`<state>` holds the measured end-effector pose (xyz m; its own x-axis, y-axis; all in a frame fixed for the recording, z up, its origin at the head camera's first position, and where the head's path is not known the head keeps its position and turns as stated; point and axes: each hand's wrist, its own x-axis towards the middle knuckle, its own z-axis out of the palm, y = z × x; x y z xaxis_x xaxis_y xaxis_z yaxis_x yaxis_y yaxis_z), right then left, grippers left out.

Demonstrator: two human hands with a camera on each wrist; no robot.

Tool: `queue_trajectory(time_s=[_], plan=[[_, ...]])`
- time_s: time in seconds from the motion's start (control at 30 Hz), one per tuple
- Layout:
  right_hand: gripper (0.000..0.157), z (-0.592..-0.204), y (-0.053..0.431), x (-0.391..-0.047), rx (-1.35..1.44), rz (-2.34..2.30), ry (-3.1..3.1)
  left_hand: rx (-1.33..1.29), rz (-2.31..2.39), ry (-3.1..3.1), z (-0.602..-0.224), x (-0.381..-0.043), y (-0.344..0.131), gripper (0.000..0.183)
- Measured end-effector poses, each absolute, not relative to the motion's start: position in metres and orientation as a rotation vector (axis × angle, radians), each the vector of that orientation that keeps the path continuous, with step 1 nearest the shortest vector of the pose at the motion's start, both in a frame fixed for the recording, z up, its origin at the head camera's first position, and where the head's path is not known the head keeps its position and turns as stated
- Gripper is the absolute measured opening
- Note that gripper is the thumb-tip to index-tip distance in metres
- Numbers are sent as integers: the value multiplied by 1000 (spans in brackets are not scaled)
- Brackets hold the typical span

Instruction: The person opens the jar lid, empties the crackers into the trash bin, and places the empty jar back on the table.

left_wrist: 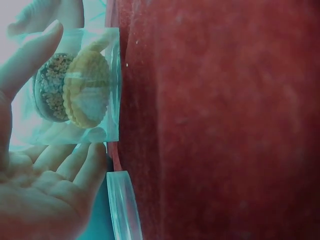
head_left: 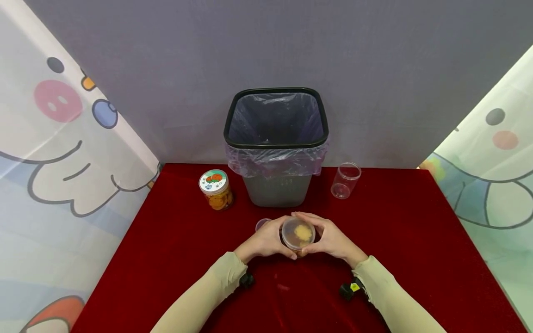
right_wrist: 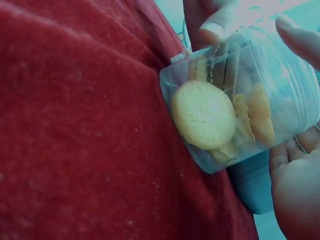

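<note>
A clear plastic jar of cookies (head_left: pixel 298 231) with a translucent round lid stands on the red cloth in the middle. My left hand (head_left: pixel 268 241) holds its left side and my right hand (head_left: pixel 331 241) its right side, thumbs in front and fingers behind. Through its wall, the left wrist view shows a scalloped cookie (left_wrist: pixel 87 92) beside a seed-covered one (left_wrist: pixel 52 89). A pale round cookie (right_wrist: pixel 204 115) lies against the wall in the right wrist view. Just behind my left hand is a clear round lid (head_left: pixel 262 224), partly hidden by it.
A grey bin (head_left: pixel 276 189) with a black rim and a plastic liner stands at the back. To its left is another cookie jar (head_left: pixel 219 199) with a printed lid. An uncovered clear jar (head_left: pixel 346 179) stands to its right. Printed cloth hangs at both sides.
</note>
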<state>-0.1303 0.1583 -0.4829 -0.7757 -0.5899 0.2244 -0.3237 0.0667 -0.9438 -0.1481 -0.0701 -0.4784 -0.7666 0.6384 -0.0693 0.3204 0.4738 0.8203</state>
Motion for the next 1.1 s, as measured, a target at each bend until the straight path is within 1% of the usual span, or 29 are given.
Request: queue_trajectory(time_s=[0.17, 0.4, 0.47, 0.63, 0.7, 0.9, 1.1], plan=[[91, -478, 162, -123, -877, -1817, 2137, 820, 1213, 2348, -477, -146, -69, 97], [83, -456, 151, -95, -710, -1861, 2390, 817, 1198, 2361, -476, -144, -68, 97], [86, -457, 147, -88, -661, -1829, 2471, 824, 1199, 2363, -476, -144, -68, 97], [99, -479, 136, -81, -473, -1811, 2589, 848, 1214, 2363, -476, -144, -70, 97], [101, -486, 132, -82, -418, -1845, 2602, 855, 1221, 2368, -476, -145, -70, 96], [92, -491, 125, -84, -354, -1915, 2625, 850, 1201, 2391, -479, -145, -70, 95], [86, -491, 129, -87, -396, -1953, 2528, 845, 1201, 2382, -479, -146, -70, 95]])
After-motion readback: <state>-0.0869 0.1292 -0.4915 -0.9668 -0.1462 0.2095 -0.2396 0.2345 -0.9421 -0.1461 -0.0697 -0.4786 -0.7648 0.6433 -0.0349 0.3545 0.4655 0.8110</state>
